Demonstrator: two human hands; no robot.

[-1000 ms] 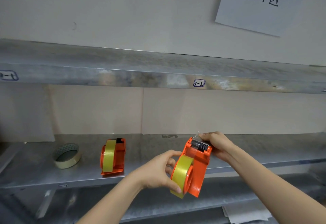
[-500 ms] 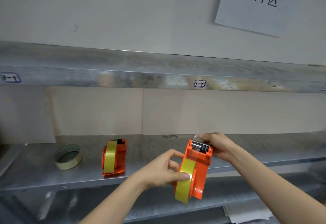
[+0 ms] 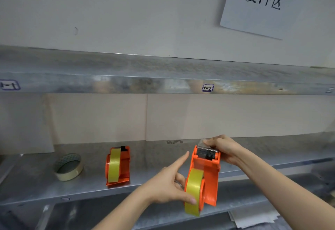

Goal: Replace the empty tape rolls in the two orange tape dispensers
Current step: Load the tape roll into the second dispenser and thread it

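I hold an orange tape dispenser (image 3: pixel 210 179) in front of the middle shelf, with a full yellow tape roll (image 3: pixel 193 191) seated in it. My left hand (image 3: pixel 168 186) grips the roll's edge with thumb and lower fingers, index finger stretched out toward the dispenser's top. My right hand (image 3: pixel 223 148) pinches the clear tape end at the dispenser's black roller and blade. A second orange dispenser (image 3: pixel 118 165) with a yellow roll stands upright on the shelf to the left. Further left lies a thin, nearly used-up tape ring (image 3: pixel 68 166).
The steel middle shelf (image 3: pixel 36 184) runs the full width, with an upper shelf (image 3: pixel 145 77) overhead and a lower shelf below. A paper sign (image 3: pixel 272 3) hangs on the wall at top right. White papers (image 3: pixel 253 217) lie on the lower shelf at right.
The held dispenser has tilted more upright and dropped slightly. My left index finger has lifted off the roll and now points outward; the thumb stays on the roll. My right hand keeps its pinch.
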